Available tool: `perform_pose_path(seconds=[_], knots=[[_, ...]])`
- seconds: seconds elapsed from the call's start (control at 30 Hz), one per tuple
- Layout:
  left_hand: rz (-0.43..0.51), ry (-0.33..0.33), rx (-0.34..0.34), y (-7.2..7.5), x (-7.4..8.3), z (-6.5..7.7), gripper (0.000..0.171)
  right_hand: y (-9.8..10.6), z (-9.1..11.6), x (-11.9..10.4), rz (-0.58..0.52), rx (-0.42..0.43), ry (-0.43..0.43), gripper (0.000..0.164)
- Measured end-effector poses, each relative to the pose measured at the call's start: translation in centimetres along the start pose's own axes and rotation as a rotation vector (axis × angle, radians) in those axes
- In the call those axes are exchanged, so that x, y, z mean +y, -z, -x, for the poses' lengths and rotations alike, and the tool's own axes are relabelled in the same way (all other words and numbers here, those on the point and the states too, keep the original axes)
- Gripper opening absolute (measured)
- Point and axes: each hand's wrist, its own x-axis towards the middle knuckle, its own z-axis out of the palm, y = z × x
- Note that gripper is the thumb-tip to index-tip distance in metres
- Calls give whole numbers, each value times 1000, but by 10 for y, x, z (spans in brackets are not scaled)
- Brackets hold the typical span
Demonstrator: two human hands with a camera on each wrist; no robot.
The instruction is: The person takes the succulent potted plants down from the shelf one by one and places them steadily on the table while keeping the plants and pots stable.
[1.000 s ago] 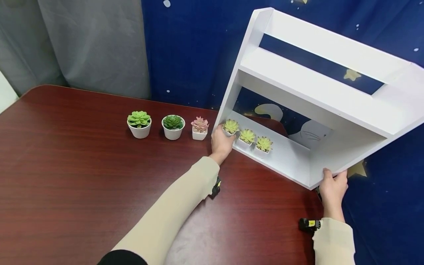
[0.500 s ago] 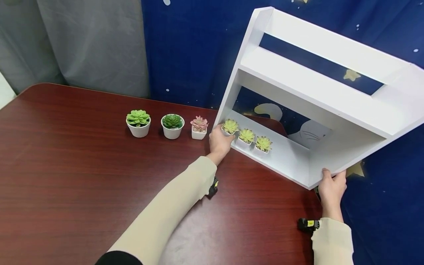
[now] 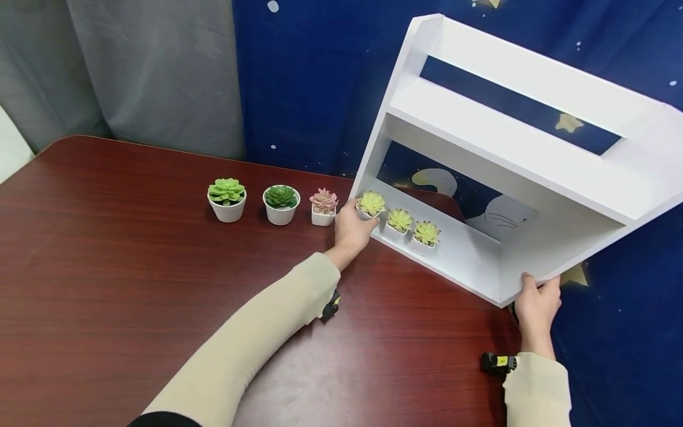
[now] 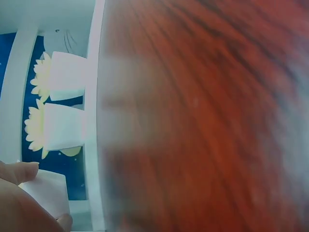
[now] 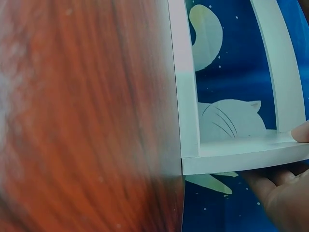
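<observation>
At the left end of the white shelf unit's (image 3: 512,160) lower board, my left hand (image 3: 352,228) holds a small yellow-green potted succulent (image 3: 371,203). The left wrist view has thumb and finger around its white pot (image 4: 50,193), whose base shows a slight gap from the board. Two matching succulents, a middle one (image 3: 399,220) and a right one (image 3: 426,233), stand beside it on that board. My right hand (image 3: 536,308) grips the unit's right side panel near the bottom, thumb inside and fingers outside, as the right wrist view shows in the side panel (image 5: 246,154).
Left of the unit, a light green succulent (image 3: 226,200), a dark green one (image 3: 281,204) and a pink one (image 3: 323,207) stand in a row on the brown table (image 3: 160,296). A blue curtain (image 3: 309,77) and a grey curtain (image 3: 165,77) hang behind.
My left hand and forearm have shifted slightly left and lower, still holding the succulent. The right hand keeps its grip, and the shelf unit and other pots stay in place.
</observation>
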Motion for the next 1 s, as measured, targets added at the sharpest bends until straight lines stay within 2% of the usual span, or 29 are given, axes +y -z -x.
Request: perform_pose_path(seconds=[0.3, 0.53, 0.73, 0.9, 1.0], knots=[[-31, -105, -83, 23, 9, 7, 63, 1, 3, -2, -15, 0, -5, 48], [-80, -194, -210, 43, 18, 19, 65, 1, 3, -2, -19, -1, -14, 49], [-121, -277, -308, 66, 28, 31, 65, 2, 3, -1, -18, 1, -16, 49], [-123, -265, -372, 86, 33, 42, 69, 1, 0, 1, -11, -25, -24, 53], [-93, -247, -398, 95, 34, 47, 69, 0, 0, 1, -12, -32, -26, 54]])
